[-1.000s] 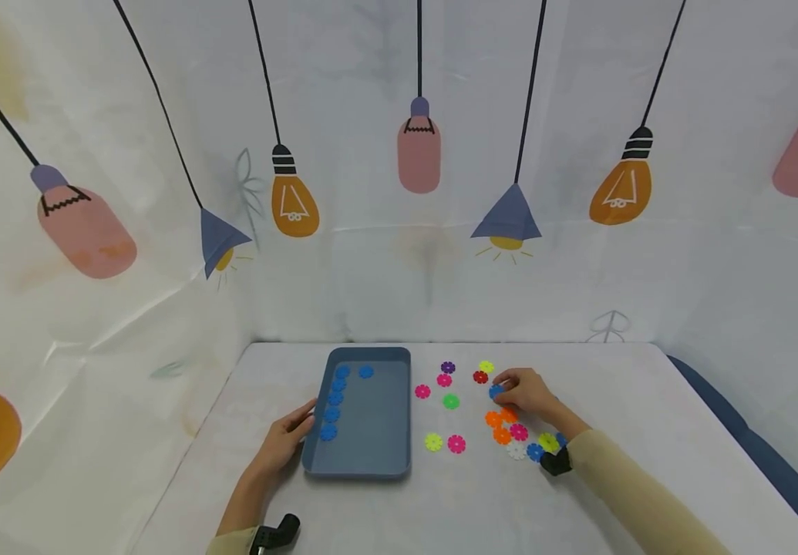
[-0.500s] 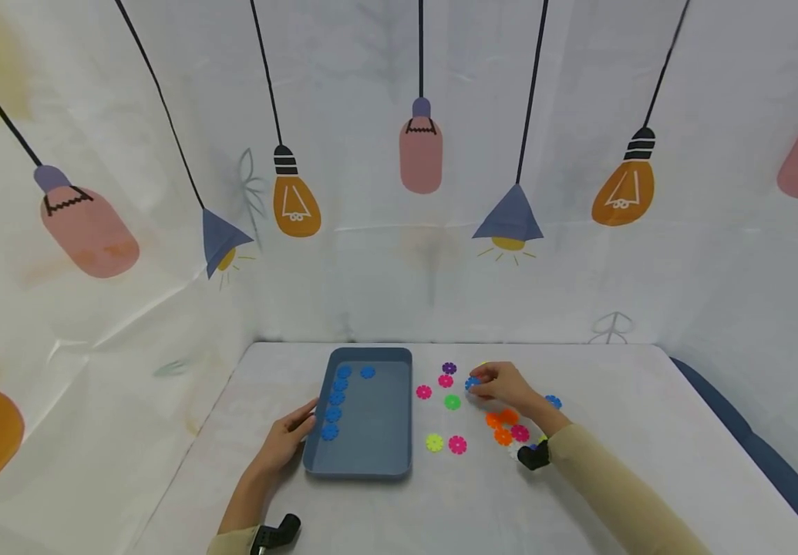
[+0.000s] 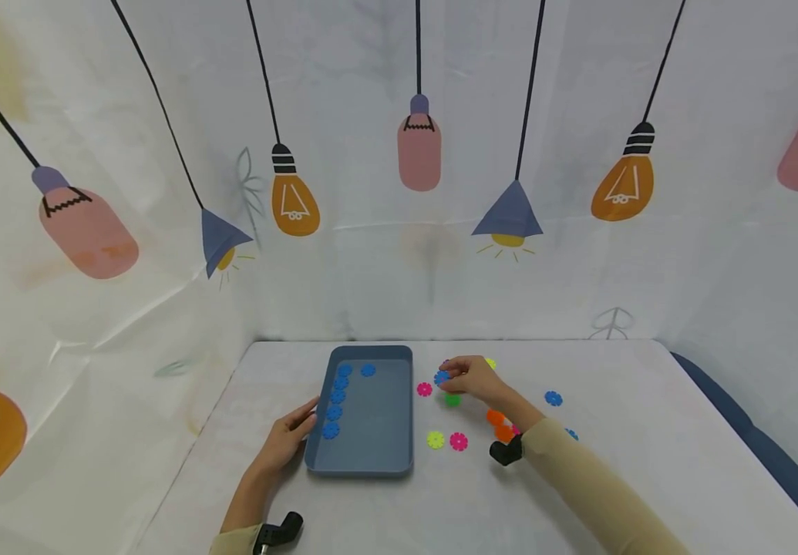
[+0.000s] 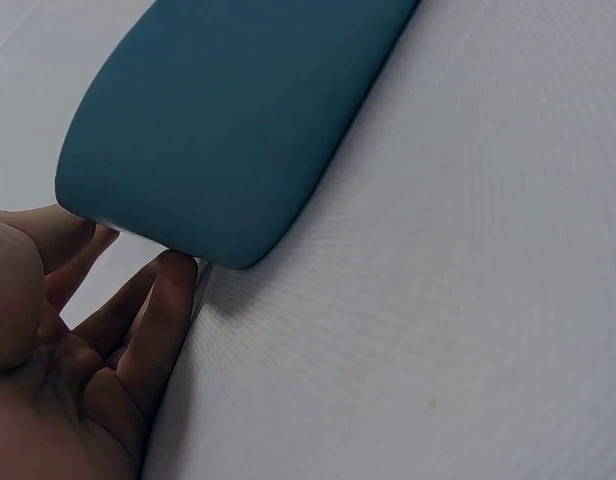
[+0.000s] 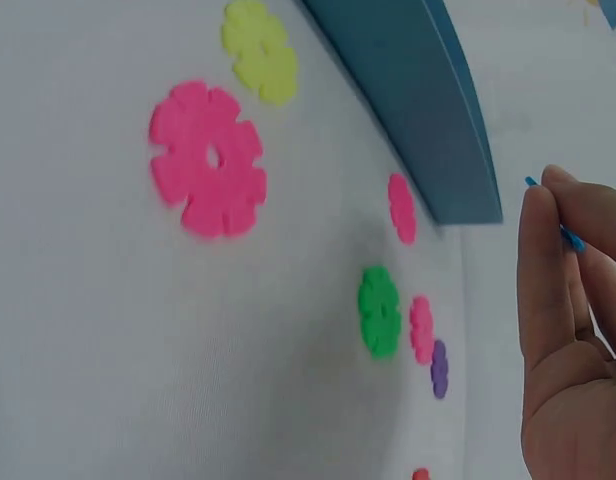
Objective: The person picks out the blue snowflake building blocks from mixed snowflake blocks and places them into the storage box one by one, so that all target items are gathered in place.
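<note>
The blue disc is a small flat piece with a notched edge like a flower; in the right wrist view only its thin edge shows between the fingertips. It is above the counter, just right of the tray near the far right corner, and it touches neither of them.

The right hand pinches the disc between thumb and fingers; the fingers are close together and point to the tray, and the arm in a beige sleeve reaches across from the near right; a black device sits at the wrist.

The left hand lies on the counter at the left side of the tray; its fingers are nearly straight and relaxed, and the fingertips touch the wall of the tray near a rounded corner; they hold nothing.

The tray is blue-grey, rectangular with round corners; inside it six blue discs lie flat, five in a line along the left wall and one more at the far end.

On the counter right of the tray lie loose discs: a pink, a green, a yellow, a magenta, orange ones partly hidden by the arm, and a blue well apart to the right.
</note>
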{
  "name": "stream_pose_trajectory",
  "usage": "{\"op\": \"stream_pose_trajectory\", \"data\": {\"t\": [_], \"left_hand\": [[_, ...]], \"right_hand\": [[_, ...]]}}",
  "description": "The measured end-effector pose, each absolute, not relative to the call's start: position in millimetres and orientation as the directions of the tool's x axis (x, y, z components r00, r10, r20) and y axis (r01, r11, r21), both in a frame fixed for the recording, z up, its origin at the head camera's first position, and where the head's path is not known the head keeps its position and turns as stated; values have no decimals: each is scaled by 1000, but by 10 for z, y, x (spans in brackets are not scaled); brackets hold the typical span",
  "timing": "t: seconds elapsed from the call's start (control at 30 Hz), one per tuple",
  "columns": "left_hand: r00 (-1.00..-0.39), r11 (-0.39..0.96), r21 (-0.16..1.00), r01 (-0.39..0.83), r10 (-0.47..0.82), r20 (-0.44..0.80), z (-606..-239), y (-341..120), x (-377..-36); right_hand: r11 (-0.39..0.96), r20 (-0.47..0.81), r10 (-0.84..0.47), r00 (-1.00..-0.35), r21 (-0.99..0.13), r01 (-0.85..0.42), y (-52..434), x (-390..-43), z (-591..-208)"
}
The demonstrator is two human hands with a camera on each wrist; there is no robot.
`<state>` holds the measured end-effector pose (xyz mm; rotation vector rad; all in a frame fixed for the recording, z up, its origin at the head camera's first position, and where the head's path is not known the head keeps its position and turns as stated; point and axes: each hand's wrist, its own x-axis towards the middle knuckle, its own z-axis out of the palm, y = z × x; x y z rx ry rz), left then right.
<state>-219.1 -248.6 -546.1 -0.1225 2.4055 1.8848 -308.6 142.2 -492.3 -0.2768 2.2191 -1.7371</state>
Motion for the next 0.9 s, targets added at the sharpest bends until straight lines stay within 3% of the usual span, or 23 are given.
{"op": "stream_pose_trajectory", "data": {"t": [0.27, 0.5, 0.63, 0.9], "left_hand": [[-994, 239, 965, -106, 2, -110, -5467, -2488, -2206], [-995, 228, 968, -100, 5, -104, -5441, -2504, -2207], [-995, 243, 965, -93, 9, -99, -5423, -2510, -2195], [-994, 234, 967, -100, 18, -107, -5432, -2487, -2195]], "right_hand": [[177, -103, -355, -929, -983, 42, 1204, -3067, -4901], [197, -62, -266, -962, -980, 9, 960, -3091, -4878], [143, -34, -248, -968, -990, -2, 803, -3105, -4890], [105, -81, -232, -969, -993, 58, 537, -3064, -4908]]}}
